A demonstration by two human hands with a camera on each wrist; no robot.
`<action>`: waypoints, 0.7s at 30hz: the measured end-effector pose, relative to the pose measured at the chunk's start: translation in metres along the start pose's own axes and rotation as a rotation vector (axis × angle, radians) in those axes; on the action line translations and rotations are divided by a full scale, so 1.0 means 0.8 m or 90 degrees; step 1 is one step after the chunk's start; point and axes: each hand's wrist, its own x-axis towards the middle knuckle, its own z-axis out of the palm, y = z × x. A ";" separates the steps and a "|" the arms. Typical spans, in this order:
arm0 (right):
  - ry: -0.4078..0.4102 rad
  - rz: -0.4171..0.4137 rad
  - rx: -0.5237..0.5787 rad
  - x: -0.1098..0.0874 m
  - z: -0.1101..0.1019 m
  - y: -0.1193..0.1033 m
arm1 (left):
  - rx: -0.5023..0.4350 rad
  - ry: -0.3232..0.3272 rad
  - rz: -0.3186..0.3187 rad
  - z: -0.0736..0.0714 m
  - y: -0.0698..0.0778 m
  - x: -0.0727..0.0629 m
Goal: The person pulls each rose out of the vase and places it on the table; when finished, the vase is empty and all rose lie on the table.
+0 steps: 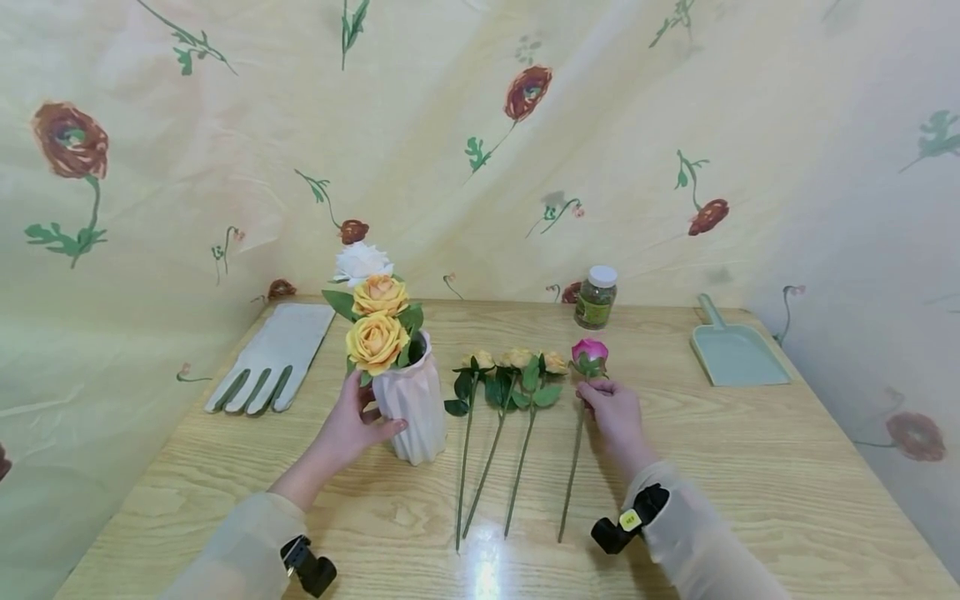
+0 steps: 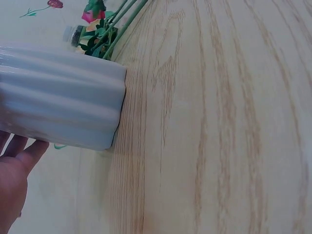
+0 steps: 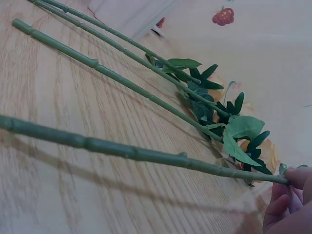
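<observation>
My left hand (image 1: 352, 427) holds a white ribbed vase (image 1: 416, 408) on the left of the table, thumb across its front. A white rose (image 1: 362, 263) and two yellow-orange roses (image 1: 377, 342) stand in it. In the left wrist view, fingers (image 2: 30, 155) touch the vase's side (image 2: 63, 100). My right hand (image 1: 613, 410) pinches a pink rose (image 1: 590, 350) by the stem just below its bloom. The right wrist view shows that green stem (image 3: 136, 153) held slightly above the table. Three pale yellow roses (image 1: 517, 358) lie side by side between the hands.
A pale work glove (image 1: 281, 346) lies at the back left of the wooden table (image 1: 675, 467). Near the back edge stands a jar (image 1: 597, 298) with a white lid. A light green dustpan (image 1: 738, 354) rests at the right. Flower-patterned cloth (image 1: 435, 150) hangs behind.
</observation>
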 end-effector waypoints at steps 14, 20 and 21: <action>-0.028 0.000 -0.053 -0.005 0.005 0.009 | 0.001 0.002 0.006 0.000 -0.001 -0.001; -0.061 -0.002 -0.056 -0.006 0.003 0.008 | -0.006 0.003 -0.001 0.000 -0.001 -0.001; -0.064 0.001 -0.053 -0.005 0.003 0.008 | -0.008 0.003 -0.002 0.000 -0.001 -0.001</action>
